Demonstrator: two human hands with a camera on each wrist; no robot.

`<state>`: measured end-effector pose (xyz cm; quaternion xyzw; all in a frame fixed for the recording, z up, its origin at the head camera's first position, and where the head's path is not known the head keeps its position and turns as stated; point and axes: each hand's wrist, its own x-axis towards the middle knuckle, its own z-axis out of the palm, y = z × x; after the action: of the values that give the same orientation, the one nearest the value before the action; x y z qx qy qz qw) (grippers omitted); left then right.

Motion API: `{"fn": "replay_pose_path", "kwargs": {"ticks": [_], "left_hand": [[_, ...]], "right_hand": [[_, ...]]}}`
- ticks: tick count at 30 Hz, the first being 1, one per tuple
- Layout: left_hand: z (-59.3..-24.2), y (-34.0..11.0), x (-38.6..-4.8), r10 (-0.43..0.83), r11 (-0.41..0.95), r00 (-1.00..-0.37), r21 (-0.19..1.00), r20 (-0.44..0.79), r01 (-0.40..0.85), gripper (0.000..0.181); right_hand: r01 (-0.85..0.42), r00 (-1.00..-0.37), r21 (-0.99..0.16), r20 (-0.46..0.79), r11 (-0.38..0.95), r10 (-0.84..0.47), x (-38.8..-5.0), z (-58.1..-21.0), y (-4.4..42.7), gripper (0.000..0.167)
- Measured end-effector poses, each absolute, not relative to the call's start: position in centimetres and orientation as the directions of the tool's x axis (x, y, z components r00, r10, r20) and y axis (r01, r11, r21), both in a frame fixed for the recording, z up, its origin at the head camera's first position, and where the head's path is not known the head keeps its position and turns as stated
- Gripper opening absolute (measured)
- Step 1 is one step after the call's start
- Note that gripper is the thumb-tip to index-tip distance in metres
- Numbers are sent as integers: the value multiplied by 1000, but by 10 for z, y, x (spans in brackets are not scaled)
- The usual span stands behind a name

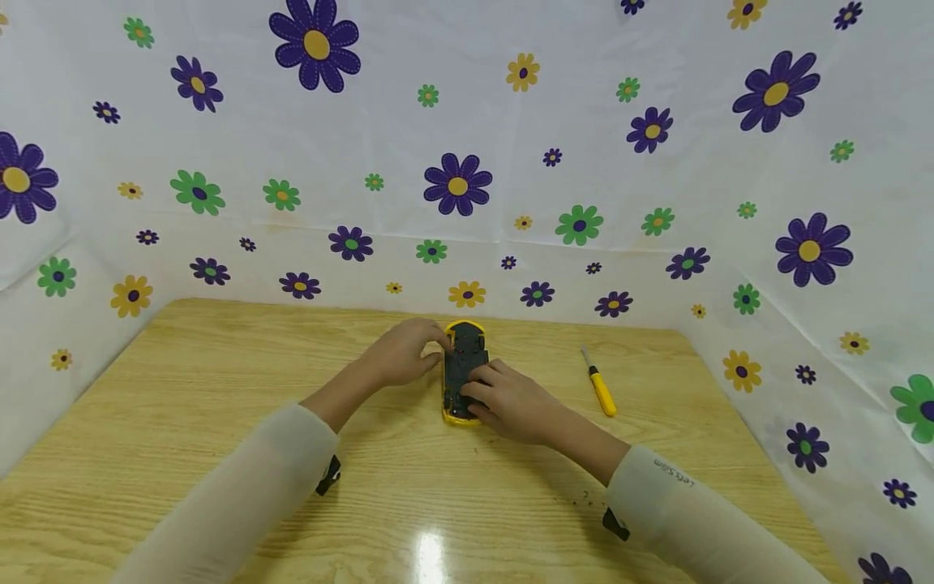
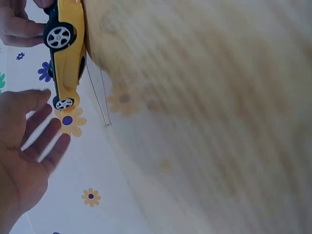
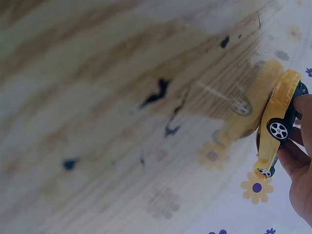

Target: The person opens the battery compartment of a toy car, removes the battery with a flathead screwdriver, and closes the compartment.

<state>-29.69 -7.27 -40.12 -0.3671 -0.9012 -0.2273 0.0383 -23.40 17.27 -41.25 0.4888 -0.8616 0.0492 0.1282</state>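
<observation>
A yellow toy car (image 1: 464, 357) lies upside down on the wooden table, its black underside facing up. My right hand (image 1: 514, 403) holds it near the closer end, fingers bent over the black base; in the right wrist view, these fingers (image 3: 301, 156) meet the base beside a silver-spoked wheel (image 3: 278, 130). Beside the far end is my left hand (image 1: 404, 353). The left wrist view has this hand (image 2: 27, 146) with fingers spread and loosely bent, the thumb close to a wheel (image 2: 64, 104); whether it touches the car I cannot tell.
A screwdriver with a yellow handle (image 1: 602, 392) lies on the table to the right of the car. Small dark bits (image 1: 586, 496) are scattered near my right forearm. A white flowered cloth (image 1: 394, 146) stands behind the table and along both sides.
</observation>
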Motion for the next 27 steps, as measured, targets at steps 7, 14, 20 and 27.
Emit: {"fn": "replay_pose_path", "kwargs": {"ticks": [7, 14, 20, 27], "left_hand": [[-405, -69, -286, 496, 648, -832, 533, 248, 545, 13], [-409, -64, -280, 342, 613, -926, 709, 162, 350, 23], [-412, -60, -281, 258, 411, -966, 907, -20, 91, 30], [-410, -56, -282, 223, 279, -962, 956, -157, -91, 38]], "right_hand": [[-850, -503, 36, 242, 526, -829, -235, -412, 172, 23], [-850, -503, 36, 240, 525, -830, -234, -411, 172, 23], [-846, -511, 36, 232, 532, -828, -234, -412, 172, 23], [-843, -516, 37, 220, 536, -828, -235, -411, 171, 23]]}}
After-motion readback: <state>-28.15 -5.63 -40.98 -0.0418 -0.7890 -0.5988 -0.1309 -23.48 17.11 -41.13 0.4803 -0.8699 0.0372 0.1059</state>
